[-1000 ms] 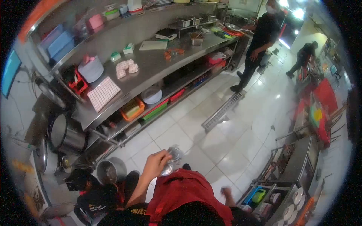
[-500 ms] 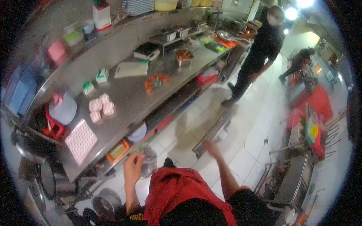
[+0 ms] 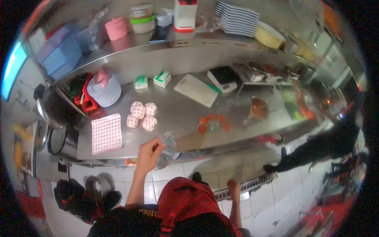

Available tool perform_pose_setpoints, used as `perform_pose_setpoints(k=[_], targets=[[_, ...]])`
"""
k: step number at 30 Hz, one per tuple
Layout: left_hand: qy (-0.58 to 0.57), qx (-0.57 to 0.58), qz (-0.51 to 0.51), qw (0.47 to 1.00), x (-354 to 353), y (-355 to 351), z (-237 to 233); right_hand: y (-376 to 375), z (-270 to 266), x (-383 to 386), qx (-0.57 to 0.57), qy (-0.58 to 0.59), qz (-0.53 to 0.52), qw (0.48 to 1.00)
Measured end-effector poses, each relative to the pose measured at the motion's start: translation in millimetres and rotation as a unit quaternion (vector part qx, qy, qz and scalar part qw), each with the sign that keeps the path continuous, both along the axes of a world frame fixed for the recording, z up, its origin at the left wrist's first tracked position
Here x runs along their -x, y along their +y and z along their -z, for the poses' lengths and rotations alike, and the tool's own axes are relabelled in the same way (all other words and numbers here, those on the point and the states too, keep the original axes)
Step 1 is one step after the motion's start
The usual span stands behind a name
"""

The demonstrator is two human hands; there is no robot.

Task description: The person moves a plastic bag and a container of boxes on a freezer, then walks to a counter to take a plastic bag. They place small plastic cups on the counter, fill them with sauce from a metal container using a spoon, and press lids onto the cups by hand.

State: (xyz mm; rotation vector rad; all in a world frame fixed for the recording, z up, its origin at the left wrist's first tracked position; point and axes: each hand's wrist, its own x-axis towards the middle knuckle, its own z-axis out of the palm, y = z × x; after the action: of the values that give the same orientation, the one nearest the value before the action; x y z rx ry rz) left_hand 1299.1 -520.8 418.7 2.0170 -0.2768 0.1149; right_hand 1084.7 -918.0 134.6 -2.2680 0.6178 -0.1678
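Note:
My left hand (image 3: 150, 155) is closed, with thumb and fingers pinching a clear plastic bag (image 3: 169, 145) in front of the counter's front edge. My right hand (image 3: 234, 187) hangs low over the floor, smeared by motion, its fingers not distinct. Nearest the left hand on the steel counter (image 3: 177, 118) sit several bundles (image 3: 142, 115) wrapped in white paper with a red pattern. Left of them lies a stack of matching patterned paper sheets (image 3: 107, 134). Small orange-red pieces (image 3: 213, 123) form a loose cluster farther right.
A white cutting board (image 3: 196, 91) and a black-topped scale (image 3: 223, 78) stand toward the back. Stacked plates (image 3: 105, 91) occupy the left end. Overhead runs a shelf with striped dishes (image 3: 237, 19). A person in dark clothes (image 3: 319, 138) stands at right. A floor drain grate (image 3: 256, 183) crosses the tiles.
My view has turned left toward the counter. The left hand, still pinching the clear bag, now overlaps the counter's front edge; the right hand has dropped lower in view.

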Motion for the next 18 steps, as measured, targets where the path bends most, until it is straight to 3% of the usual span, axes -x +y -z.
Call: perform_pose_setpoints(k=[1,3,6,8,10,13,15,16,18], targets=[[0.000,0.009,-0.006,1.000,-5,-6,4,-27,-19,-58,0.117,-0.027,-0.091,0.989],[0.000,0.011,-0.007,1.000,-14,-15,4,-27,-138,-169,0.103,-0.174,-0.106,0.974],[0.017,0.016,0.000,1.000,-26,-23,5,2,-313,-282,0.205,-0.253,-0.218,0.920],[0.015,0.022,0.005,1.000,-36,-26,3,40,-422,-332,0.212,-0.366,-0.293,0.858],[0.040,0.031,0.017,0.999,-44,-26,0,67,-499,-381,0.344,-0.448,-0.333,0.755],[0.024,0.037,0.055,0.998,-53,-24,3,115,-583,-451,0.433,-0.557,-0.301,0.642],[0.015,0.027,0.073,0.997,-58,-18,2,140,-610,-486,0.525,-0.517,-0.281,0.615],[0.009,0.017,0.091,0.996,-61,-16,1,146,-616,-507,0.528,-0.519,-0.276,0.614],[0.053,0.014,0.094,0.994,-64,-12,-2,157,-620,-536,0.606,-0.315,-0.234,0.692]])
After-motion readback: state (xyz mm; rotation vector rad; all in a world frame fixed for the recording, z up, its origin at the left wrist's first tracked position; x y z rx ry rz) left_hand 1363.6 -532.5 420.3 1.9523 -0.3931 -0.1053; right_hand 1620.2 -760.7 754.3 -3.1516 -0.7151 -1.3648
